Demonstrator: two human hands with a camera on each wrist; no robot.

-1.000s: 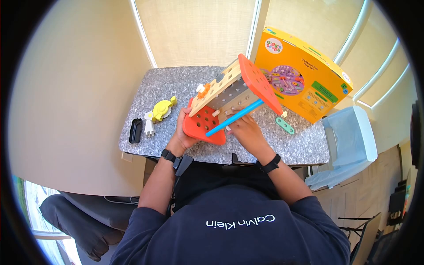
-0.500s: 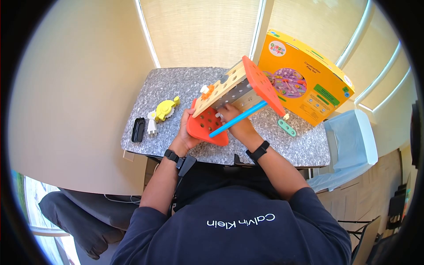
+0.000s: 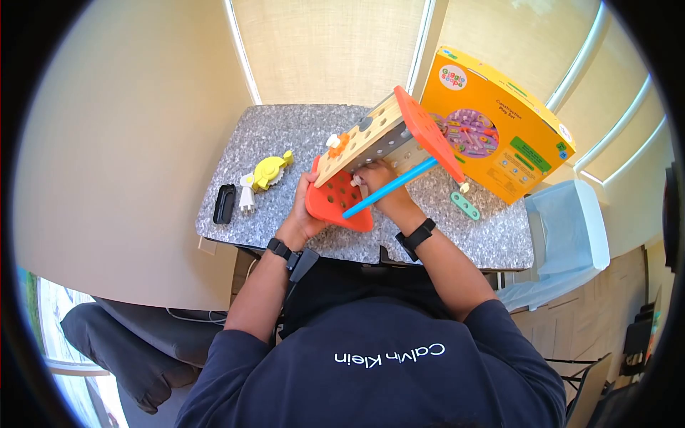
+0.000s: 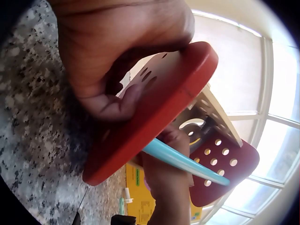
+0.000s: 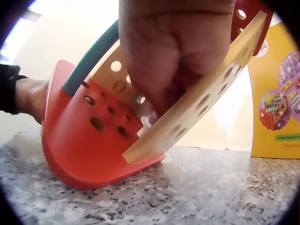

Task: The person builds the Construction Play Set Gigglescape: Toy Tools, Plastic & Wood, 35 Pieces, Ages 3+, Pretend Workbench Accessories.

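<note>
A toy toolbox with red end panels (image 3: 319, 205), holed wooden sides and a blue rod handle (image 3: 389, 188) is tilted above the table. My left hand (image 3: 301, 212) grips the near red panel by its edge, thumb and fingers on opposite faces. Reaching inside, my right hand (image 3: 379, 176) pinches a white screw (image 5: 145, 125) beside the holed inner face of that panel. Its threaded end shows in the right wrist view; the fingers cover the rest. An orange gear-like piece (image 3: 340, 148) with a white bolt sits on the upper wooden side.
On the speckled table (image 3: 278, 125) lie a yellow toy saw (image 3: 270, 172), a white pronged piece (image 3: 247, 197) and a black tray (image 3: 225, 204). Rightward are a green holed strip (image 3: 465, 206) and the orange play-set box (image 3: 499, 128). A bin with blue lining (image 3: 571, 228) stands beside the table.
My right hand has moved from below the blue rod deeper into the toolbox, and its fingers have closed on the white screw. The left hand keeps its grip.
</note>
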